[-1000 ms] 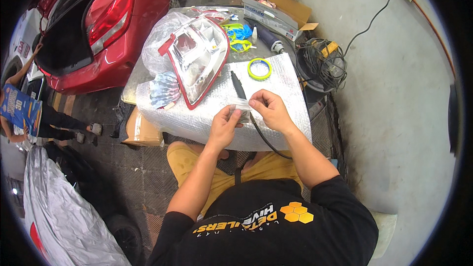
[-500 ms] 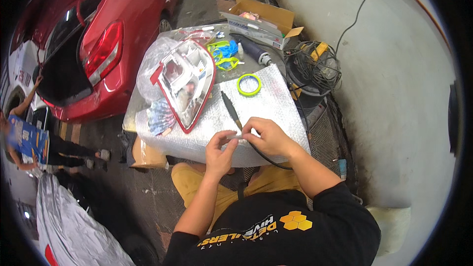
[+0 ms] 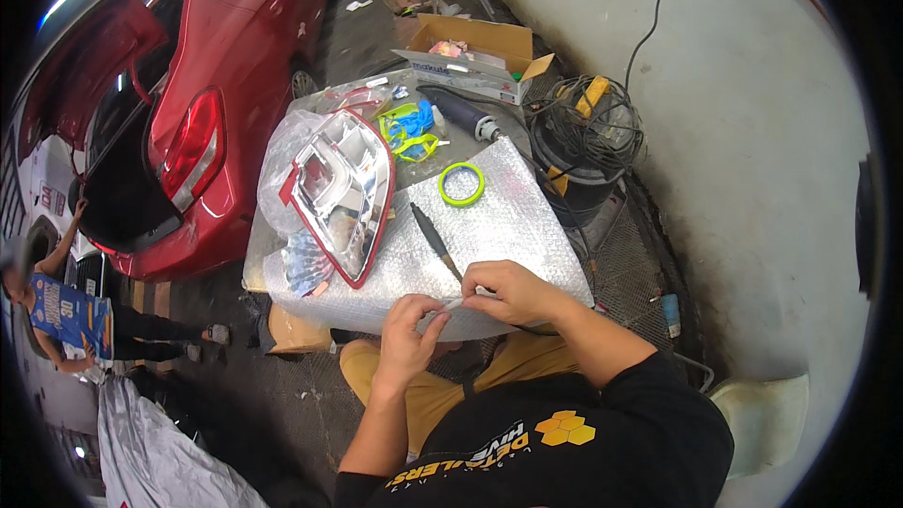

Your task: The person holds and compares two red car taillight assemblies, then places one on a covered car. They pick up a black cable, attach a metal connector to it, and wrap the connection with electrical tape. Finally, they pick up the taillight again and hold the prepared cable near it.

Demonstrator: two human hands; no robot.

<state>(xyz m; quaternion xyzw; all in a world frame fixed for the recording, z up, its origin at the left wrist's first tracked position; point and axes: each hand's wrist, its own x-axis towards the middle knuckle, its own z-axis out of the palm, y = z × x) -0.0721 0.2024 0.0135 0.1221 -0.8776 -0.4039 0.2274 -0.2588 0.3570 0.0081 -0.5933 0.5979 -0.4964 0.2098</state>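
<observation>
My left hand (image 3: 410, 327) and my right hand (image 3: 506, 292) meet above the near edge of a silvery bubble-foil sheet (image 3: 503, 216). Between them, pinched in the fingertips of both, is a small thin whitish strip (image 3: 452, 305); its exact kind is too small to make out. Just beyond the fingers lies a slim black pen-like tool (image 3: 431, 233) with a brass-coloured end, near a black cable. To the left rests a car tail light (image 3: 381, 235) with a red rim and chrome inside. A roll of lime-green tape (image 3: 461, 167) lies on the foil farther back.
Blue and lime-green bundled straps (image 3: 410, 128), a dark power tool (image 3: 461, 113) and an open cardboard box (image 3: 489, 38) stand behind. Right: a black vacuum-like drum (image 3: 562, 146) with coiled cable. Left: a red car (image 3: 202, 198), trunk raised, and a person in a blue jersey (image 3: 71, 313).
The view has shifted a little, so the table and car sit differently in it. Both hands still pinch the whitish strip, with more of it showing between them.
</observation>
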